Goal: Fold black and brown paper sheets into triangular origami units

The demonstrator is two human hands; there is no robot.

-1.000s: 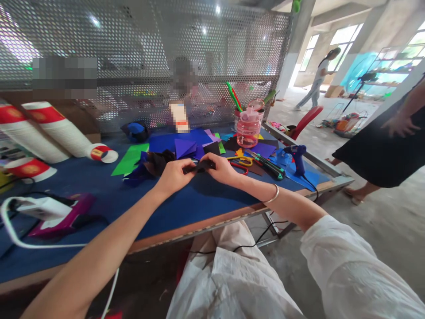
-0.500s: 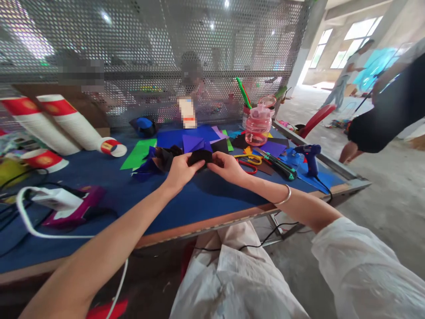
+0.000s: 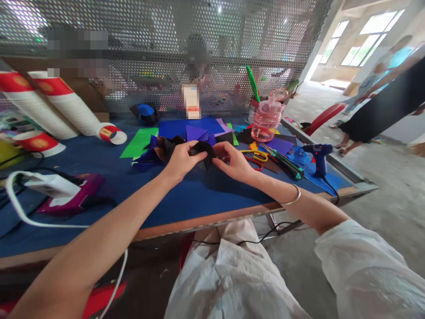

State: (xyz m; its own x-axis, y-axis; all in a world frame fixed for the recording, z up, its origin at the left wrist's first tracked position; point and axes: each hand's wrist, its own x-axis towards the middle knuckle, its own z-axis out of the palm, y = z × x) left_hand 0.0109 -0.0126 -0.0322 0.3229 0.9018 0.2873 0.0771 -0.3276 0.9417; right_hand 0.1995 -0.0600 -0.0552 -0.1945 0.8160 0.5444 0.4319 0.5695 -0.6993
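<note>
Above the table, a small folded black piece, paper or felt (image 3: 207, 156), sits between my two hands. My left hand (image 3: 182, 163) pinches it between thumb and fingers. At its right edge, my right hand (image 3: 232, 164) holds it with the fingertips, thumb below and fingers curled. One corner of the piece points downward. Just left of my left hand lie crumpled dark and blue sheets (image 3: 149, 155). Close to my right hand are yellow-handled scissors (image 3: 257, 155) and a green-and-black utility knife (image 3: 287, 164).
A blue glue gun (image 3: 318, 157) stands at the right edge. Behind are a pink bottle (image 3: 267, 119), purple sheets (image 3: 197, 133) and a green sheet (image 3: 139, 144). Stacked paper cups (image 3: 71, 106) and a purple power strip (image 3: 75, 197) occupy the left. People stand far right.
The black piece has turned from a flat rounded shape to one with a corner hanging down. My right hand's fingers have opened a little wider. The camera view has shifted slightly.
</note>
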